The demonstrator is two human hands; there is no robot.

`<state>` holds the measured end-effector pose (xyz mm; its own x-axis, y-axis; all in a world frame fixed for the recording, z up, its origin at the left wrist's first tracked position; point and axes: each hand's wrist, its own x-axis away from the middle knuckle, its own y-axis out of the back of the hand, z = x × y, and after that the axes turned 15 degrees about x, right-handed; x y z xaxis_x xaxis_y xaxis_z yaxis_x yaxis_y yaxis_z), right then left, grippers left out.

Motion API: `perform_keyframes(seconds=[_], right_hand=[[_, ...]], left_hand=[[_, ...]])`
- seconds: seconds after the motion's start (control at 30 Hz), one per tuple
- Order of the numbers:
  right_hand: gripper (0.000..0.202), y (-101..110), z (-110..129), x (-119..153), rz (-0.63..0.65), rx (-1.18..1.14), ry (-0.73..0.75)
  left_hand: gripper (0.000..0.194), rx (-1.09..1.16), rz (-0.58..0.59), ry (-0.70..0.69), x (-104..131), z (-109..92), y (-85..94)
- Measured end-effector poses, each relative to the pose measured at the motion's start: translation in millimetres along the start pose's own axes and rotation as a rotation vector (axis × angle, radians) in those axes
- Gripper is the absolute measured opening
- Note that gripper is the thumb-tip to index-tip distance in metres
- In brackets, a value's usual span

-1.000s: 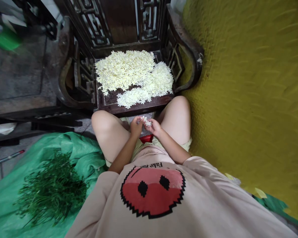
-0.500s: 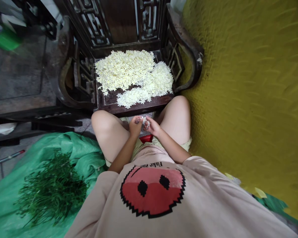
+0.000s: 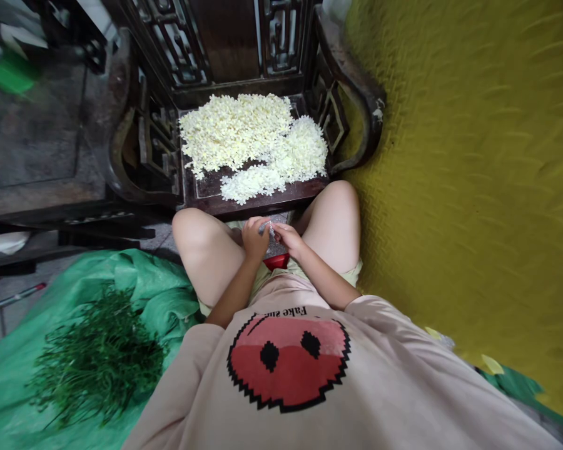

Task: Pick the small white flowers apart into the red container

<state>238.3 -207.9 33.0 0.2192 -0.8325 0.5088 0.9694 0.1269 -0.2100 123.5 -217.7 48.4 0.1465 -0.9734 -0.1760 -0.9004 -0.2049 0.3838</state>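
Observation:
My left hand and my right hand meet between my knees, close to the front edge of the chair seat. Small white flowers show between the fingertips, partly covered by them. The fingers of my right hand are closed on these flowers. My left hand's fingers are bent around their other side, and what they grip is too small to make out. Beyond my hands, a large pile of pale yellow-white flowers and a whiter pile lie on the dark wooden chair seat.
Carved chair arms flank the seat. A green sheet with leafy stems lies at lower left. Something red sits under my wrists. A textured yellow surface fills the right, and a dark table stands at left.
My left hand has turned slightly, its fingers now bent over towards my right hand. Fewer white flowers show between my hands. The flower piles look the same.

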Motion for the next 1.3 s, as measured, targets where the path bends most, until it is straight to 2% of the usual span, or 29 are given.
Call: perform_keyframes(seconds=[0.1, 0.3, 0.67, 1.1, 1.3], right_hand=[[0.034, 1, -3, -2, -0.058, 0.032, 0.011], [0.034, 2, -4, -2, -0.148, 0.063, 0.052], [0.034, 2, -3, -2, -0.144, 0.056, 0.060], [0.037, 2, -2, -2, -0.142, 0.062, 0.043], [0.038, 2, -2, -1, -0.145, 0.066, 0.044]], left_hand=[[0.013, 0.044, -0.039, 0.028, 0, -3, 0.1], [0.012, 0.324, -0.051, 0.243, -2, -2, -2.6], [0.022, 0.922, -0.054, 0.719, -6, 15, -9.7], [0.020, 1.060, -0.002, 0.975, -9, 8, -8.5], [0.023, 1.051, 0.012, 0.981, -9, 12, -8.0]])
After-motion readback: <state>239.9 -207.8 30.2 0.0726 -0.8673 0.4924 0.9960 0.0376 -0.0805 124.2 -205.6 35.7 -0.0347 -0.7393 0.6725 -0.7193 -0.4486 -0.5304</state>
